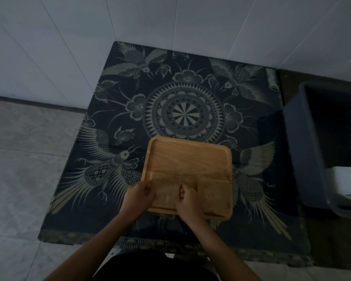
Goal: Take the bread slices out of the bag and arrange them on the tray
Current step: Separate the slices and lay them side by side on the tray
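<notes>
A square wooden tray (pixel 187 154) lies on the dark patterned tablecloth, near the table's front edge. Two bread slices lie side by side along the tray's near edge. The left bread slice (pixel 166 189) sits between my hands: my left hand (pixel 139 196) grips its left edge and my right hand (pixel 187 201) presses its right edge with curled fingers. The right bread slice (pixel 214 194) lies flat in the tray's near right corner, untouched. The far half of the tray is bare wood. No bread bag is in view.
The table (pixel 182 110) is covered with a dark cloth printed with birds and a mandala. A dark plastic bin (pixel 304 151) stands at the right, with something white (pixel 346 183) inside. White tiled walls rise behind; grey floor lies to the left.
</notes>
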### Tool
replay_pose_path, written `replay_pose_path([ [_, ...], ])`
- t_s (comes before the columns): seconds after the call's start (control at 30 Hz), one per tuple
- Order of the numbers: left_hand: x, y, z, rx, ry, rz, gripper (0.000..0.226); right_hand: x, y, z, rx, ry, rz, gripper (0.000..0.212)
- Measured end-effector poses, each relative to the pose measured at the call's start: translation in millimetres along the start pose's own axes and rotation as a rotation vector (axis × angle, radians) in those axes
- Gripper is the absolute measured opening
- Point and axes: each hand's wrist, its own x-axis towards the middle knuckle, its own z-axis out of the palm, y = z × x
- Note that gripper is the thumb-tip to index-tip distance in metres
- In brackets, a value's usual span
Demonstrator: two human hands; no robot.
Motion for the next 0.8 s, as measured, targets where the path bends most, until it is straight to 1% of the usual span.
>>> replay_pose_path([
  [0.07,1,7,2,0.038,-0.018,-0.026,0.035,-4,3,-7,0.089,0.001,-0.014,0.027],
  [0.17,2,23,5,0.143,-0.044,-0.057,0.045,-10,8,-23,0.166,-0.037,-0.015,0.034],
  [0.27,0,39,11,0.187,-0.022,0.007,0.051,-14,19,-39,0.18,-0.023,-0.004,0.046],
  [0.33,0,49,19,0.159,-0.044,0.051,0.053,-16,28,-52,0.198,-0.001,0.019,0.05],
  [0.4,3,59,29,0.09,-0.081,0.087,0.049,-17,38,-65,0.231,0.039,0.023,0.049],
  [0.5,4,77,46,-0.06,-0.16,0.041,0.044,-17,56,-84,0.227,0.136,0.034,0.042],
  [0.57,2,85,59,-0.129,-0.202,0.018,0.048,-18,69,-94,0.214,0.207,0.04,0.039],
  [0.67,-2,93,79,-0.169,-0.26,-0.012,0.053,-17,88,-104,0.196,0.291,0.084,0.038],
  [0.73,-5,95,89,-0.196,-0.276,-0.044,0.049,-16,98,-108,0.179,0.298,0.122,0.038],
  [0.8,-9,96,96,-0.209,-0.254,-0.056,0.042,-15,107,-108,0.18,0.238,0.153,0.041],
])
